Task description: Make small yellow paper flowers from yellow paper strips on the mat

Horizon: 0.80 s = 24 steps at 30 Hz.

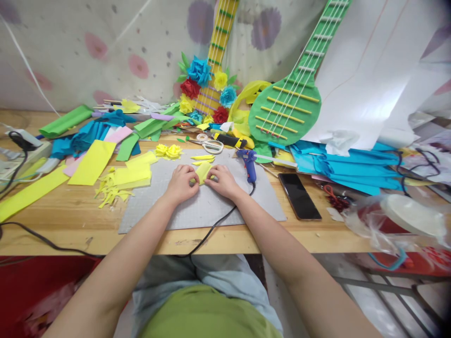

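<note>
Looks like a shaping step: probably curling or folding a small yellow paper piece (204, 172) by its sides. Held between left hand (183, 184) and right hand (221, 180), over the far half of the grey board (151, 216) on the table (91, 209). Both hands close together but not touching, curled in and pinching the paper, left hand at the left edge, right hand at the right edge; middle of the paper bare in the gap. Can't tell exact thumb contact, too small to see. By judgement, next move calls for an even grip on both sides and light pressure, with no hard pull; thin-looking stuff, likely to crease or tear if forced. Just beyond the paper: narrow yellow paper strips (203, 158), lying loose on the board. Beyond the left hand, near the board's far left corner: yellow paper flowers (168, 151). Beyond the right hand: blue glue gun (248, 164), apart from the hand, with black cord (216, 224) passing under the right forearm. Worth keeping clear of that cord when shifting right.
</note>
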Each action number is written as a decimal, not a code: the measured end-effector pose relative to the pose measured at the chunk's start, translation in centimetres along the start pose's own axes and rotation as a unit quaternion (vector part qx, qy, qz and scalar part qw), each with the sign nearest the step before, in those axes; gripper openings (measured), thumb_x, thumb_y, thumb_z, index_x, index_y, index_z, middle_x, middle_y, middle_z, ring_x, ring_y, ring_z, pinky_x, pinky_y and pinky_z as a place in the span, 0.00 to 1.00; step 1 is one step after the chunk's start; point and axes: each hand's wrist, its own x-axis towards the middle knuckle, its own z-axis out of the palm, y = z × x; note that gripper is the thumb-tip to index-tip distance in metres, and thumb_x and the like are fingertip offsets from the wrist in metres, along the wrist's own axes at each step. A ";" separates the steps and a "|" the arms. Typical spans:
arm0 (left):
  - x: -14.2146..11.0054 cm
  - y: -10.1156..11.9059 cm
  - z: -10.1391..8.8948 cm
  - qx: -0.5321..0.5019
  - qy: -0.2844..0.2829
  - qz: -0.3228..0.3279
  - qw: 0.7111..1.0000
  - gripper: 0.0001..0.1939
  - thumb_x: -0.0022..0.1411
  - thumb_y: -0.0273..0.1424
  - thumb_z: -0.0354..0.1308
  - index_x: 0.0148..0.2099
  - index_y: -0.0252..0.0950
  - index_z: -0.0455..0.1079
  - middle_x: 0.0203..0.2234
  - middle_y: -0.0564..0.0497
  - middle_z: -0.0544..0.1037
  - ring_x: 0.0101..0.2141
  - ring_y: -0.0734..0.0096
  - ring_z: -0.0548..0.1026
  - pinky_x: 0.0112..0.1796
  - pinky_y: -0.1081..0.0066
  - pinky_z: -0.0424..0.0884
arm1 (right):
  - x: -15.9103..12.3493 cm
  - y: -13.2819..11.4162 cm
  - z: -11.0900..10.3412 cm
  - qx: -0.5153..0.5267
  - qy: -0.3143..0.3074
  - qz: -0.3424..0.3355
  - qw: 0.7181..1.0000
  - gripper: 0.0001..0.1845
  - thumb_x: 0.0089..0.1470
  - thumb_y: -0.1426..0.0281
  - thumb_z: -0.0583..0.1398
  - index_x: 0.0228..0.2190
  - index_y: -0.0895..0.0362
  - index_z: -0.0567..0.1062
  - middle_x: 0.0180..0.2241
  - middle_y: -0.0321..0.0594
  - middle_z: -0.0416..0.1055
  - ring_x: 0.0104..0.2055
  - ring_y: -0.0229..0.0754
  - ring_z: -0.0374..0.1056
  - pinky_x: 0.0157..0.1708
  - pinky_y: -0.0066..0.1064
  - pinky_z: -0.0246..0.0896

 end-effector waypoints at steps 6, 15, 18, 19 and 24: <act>0.0 -0.2 0.1 -0.004 -0.005 -0.015 1.000 0.05 0.48 0.29 0.55 0.29 0.38 0.71 0.34 0.49 0.69 0.41 0.63 0.64 0.44 0.61 0.62 | 0.0 0.3 -0.5 0.036 -0.025 -0.004 0.999 0.04 0.45 0.70 0.63 0.28 0.54 0.75 0.40 0.39 0.65 0.47 0.42 0.58 0.51 0.36 0.52; 0.0 0.0 0.1 -0.004 -0.005 -0.021 1.000 0.05 0.49 0.29 0.54 0.28 0.38 0.71 0.34 0.49 0.69 0.41 0.63 0.64 0.43 0.61 0.62 | 0.2 0.9 -0.4 0.061 -0.029 0.002 0.998 0.03 0.46 0.68 0.62 0.26 0.55 0.75 0.40 0.39 0.66 0.47 0.41 0.59 0.51 0.36 0.52; 0.1 0.1 0.0 -0.002 -0.009 -0.021 1.000 0.05 0.48 0.29 0.55 0.28 0.38 0.71 0.34 0.48 0.70 0.41 0.63 0.64 0.44 0.61 0.63 | 0.4 0.5 -0.1 0.048 -0.014 0.032 0.998 0.05 0.47 0.68 0.61 0.25 0.56 0.74 0.39 0.40 0.67 0.45 0.41 0.60 0.49 0.36 0.53; 0.1 0.1 0.0 -0.001 -0.010 -0.021 1.000 0.05 0.48 0.29 0.55 0.28 0.37 0.71 0.34 0.48 0.70 0.41 0.62 0.64 0.44 0.61 0.63 | 0.4 0.4 0.1 0.042 -0.007 0.042 0.998 0.05 0.48 0.68 0.60 0.24 0.56 0.74 0.38 0.40 0.68 0.45 0.41 0.60 0.49 0.36 0.54; 0.1 0.1 0.0 0.005 -0.014 -0.025 1.000 0.05 0.48 0.28 0.54 0.29 0.37 0.71 0.34 0.48 0.70 0.41 0.62 0.65 0.44 0.60 0.63 | 0.6 -0.1 0.7 0.013 0.027 0.066 0.997 0.05 0.45 0.69 0.60 0.22 0.57 0.73 0.37 0.42 0.68 0.43 0.42 0.61 0.47 0.36 0.55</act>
